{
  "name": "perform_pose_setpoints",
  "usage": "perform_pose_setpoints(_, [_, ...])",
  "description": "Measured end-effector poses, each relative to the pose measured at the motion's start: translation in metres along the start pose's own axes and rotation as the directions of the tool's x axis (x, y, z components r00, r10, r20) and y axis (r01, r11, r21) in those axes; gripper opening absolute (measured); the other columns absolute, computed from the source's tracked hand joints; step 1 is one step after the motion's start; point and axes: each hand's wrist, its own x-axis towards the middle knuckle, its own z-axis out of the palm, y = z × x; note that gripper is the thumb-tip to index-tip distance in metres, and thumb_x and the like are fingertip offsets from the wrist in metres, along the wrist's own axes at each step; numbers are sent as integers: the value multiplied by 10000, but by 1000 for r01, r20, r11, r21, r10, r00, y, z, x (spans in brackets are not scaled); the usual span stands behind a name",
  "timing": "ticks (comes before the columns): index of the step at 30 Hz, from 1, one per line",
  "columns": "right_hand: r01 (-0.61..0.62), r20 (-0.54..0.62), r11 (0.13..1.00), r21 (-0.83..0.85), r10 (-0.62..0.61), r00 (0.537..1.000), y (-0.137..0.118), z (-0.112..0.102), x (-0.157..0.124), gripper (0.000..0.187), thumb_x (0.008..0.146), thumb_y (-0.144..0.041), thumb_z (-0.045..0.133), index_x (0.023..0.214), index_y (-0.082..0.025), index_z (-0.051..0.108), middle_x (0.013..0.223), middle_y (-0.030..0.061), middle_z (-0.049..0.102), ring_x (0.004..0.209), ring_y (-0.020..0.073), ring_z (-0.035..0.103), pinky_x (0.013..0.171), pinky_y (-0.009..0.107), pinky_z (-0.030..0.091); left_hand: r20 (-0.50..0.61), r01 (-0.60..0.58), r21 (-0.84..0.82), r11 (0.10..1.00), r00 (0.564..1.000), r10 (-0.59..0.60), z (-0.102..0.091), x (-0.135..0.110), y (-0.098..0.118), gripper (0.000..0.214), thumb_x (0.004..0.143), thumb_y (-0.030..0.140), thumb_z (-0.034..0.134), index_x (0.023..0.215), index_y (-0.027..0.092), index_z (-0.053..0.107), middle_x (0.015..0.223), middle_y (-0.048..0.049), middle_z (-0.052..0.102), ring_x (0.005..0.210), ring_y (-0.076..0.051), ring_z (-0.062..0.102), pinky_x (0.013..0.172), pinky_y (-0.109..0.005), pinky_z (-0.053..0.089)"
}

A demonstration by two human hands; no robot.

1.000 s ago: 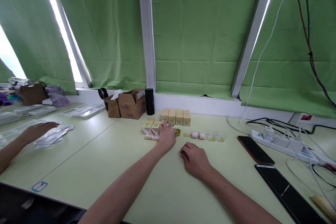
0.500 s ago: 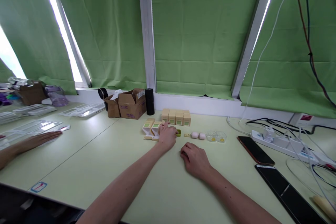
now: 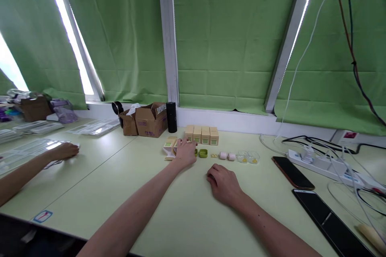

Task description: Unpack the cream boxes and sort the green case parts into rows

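My left hand (image 3: 185,153) reaches over the small open cartons, fingers apart, and covers most of one; whether it touches it I cannot tell. Left of it stands another open carton (image 3: 170,146) with its white flap folded down. Just right of the hand sits a small green square dish (image 3: 203,153), with part of a second green piece showing beside the hand. Further right are tiny yellow pieces (image 3: 214,155), two pale pink cylinders (image 3: 223,155) and two clear cups (image 3: 252,157) with yellow bits inside. My right hand (image 3: 223,182) rests on the table, fingers curled, nothing visible in them.
Several closed small cartons (image 3: 205,135) stand in a row behind. Brown cardboard boxes (image 3: 151,120) and a black cylinder (image 3: 171,117) are at the back. Phones (image 3: 294,172) and a power strip (image 3: 327,166) with cables lie right. A co-worker's hand (image 3: 64,151) is left, by clear trays.
My left hand has shifted slightly left, away from the green dish, which now shows fully, and over an open carton. The co-worker's hand has lifted and curled. My right hand stays put.
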Motion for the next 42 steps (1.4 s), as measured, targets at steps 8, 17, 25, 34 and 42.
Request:
perform_pose_setpoints(8, [10,-14,1000,12,-10,1000,0,1,0,140,971,-184,528,994,-237,656,1080,44,700,991,196,638,693,284,373,2,-8,34,999,1000,8,6,3,3,560,628,88,703,1173,216,697,1032,-178,763,1343,-420,425,1128,-559,184])
perform_pose_setpoints(17, [16,-35,1000,12,-15,999,1,1,0,143,966,-180,529,995,-236,657,1077,39,701,988,194,642,690,290,377,-19,-23,85,996,1000,25,-7,-11,12,610,630,53,647,1220,206,676,1199,-192,730,1413,-425,361,1111,-567,222])
perform_pose_setpoints(25, [19,-69,999,38,-16,997,1,5,-1,143,944,-174,542,976,-236,667,1041,33,704,940,196,652,660,284,362,72,-150,128,980,987,141,-14,-48,39,355,758,63,614,1077,195,699,969,-141,741,1192,-365,539,966,-483,403])
perform_pose_setpoints(34, [7,-286,987,159,39,957,24,5,10,195,986,-183,481,1055,-233,656,1066,35,720,917,191,671,728,299,443,90,-328,-42,944,940,330,5,-82,38,268,894,191,628,1154,202,694,1147,-108,728,1338,-358,452,1092,-490,412])
perform_pose_setpoints(42, [-222,-272,959,-176,169,947,57,-23,73,339,988,-187,510,1290,-261,644,1173,68,689,1115,235,597,807,327,448,171,-382,-54,923,907,385,4,-82,38,262,911,293,638,1155,217,693,1187,-93,706,1264,-339,531,1054,-467,457])
